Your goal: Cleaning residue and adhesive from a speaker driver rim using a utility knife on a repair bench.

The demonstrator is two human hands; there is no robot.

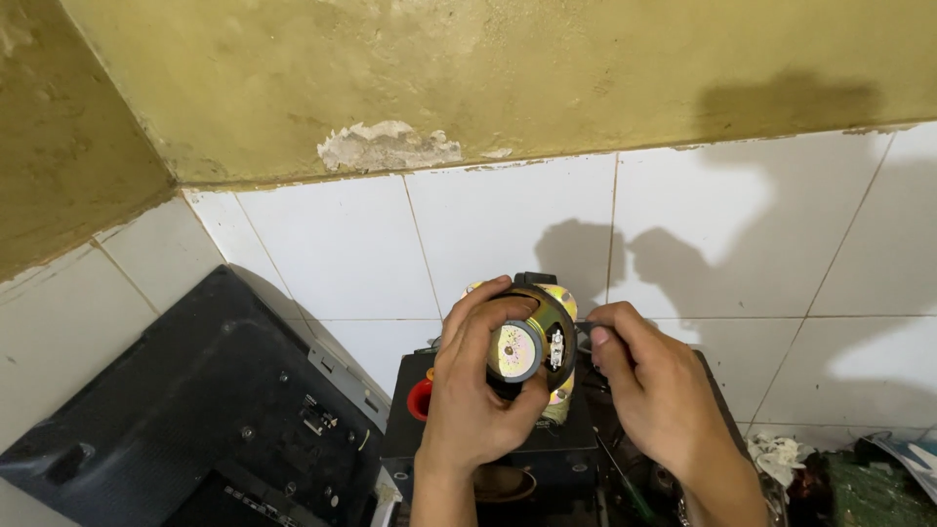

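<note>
A small round speaker (532, 342) is gripped in the left hand (478, 390), fingers curled over its top rim, above the black box (488, 449). Its magnet back is turned toward the camera, its axis running roughly toward the tiled wall (683, 224). Its right edge is pinched by the right hand (654, 390).
</note>
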